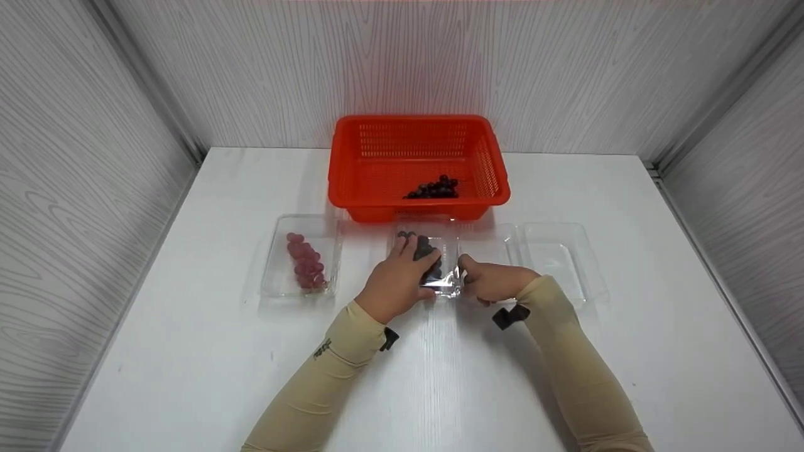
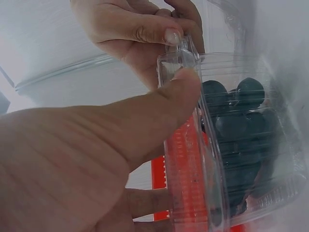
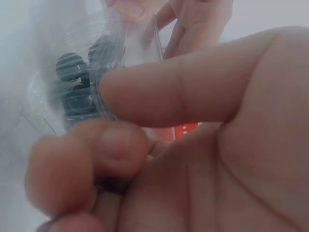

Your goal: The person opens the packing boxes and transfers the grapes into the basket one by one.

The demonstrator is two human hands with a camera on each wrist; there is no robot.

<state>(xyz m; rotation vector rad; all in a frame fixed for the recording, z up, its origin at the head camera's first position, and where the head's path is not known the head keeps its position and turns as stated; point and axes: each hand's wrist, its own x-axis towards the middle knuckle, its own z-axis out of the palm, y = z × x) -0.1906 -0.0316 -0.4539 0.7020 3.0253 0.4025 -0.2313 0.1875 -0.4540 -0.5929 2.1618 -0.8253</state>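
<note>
A clear plastic box [image 1: 449, 285] with a bunch of dark grapes [image 2: 241, 140] inside stands in front of the red basket, its lid lying over the fruit. Across the top of that lid rests my left hand [image 1: 392, 279], fingers spread and fairly straight, with the thumb pressing near the rim in the left wrist view. My right hand [image 1: 496, 280] pinches the box's right edge between thumb and curled fingers. The right wrist view has the curled fingers [image 3: 113, 150] close to the rim; their exact contact is partly hidden.
Behind stands a red plastic basket [image 1: 418, 204] holding another dark grape bunch [image 1: 436, 188]. To the left, a clear box [image 1: 276, 279] contains pink-red grapes [image 1: 306, 263]. Right of my hands lies a clear plastic container [image 1: 556, 257], partly covered by my right arm. Panelled walls enclose the white table [image 1: 207, 351].
</note>
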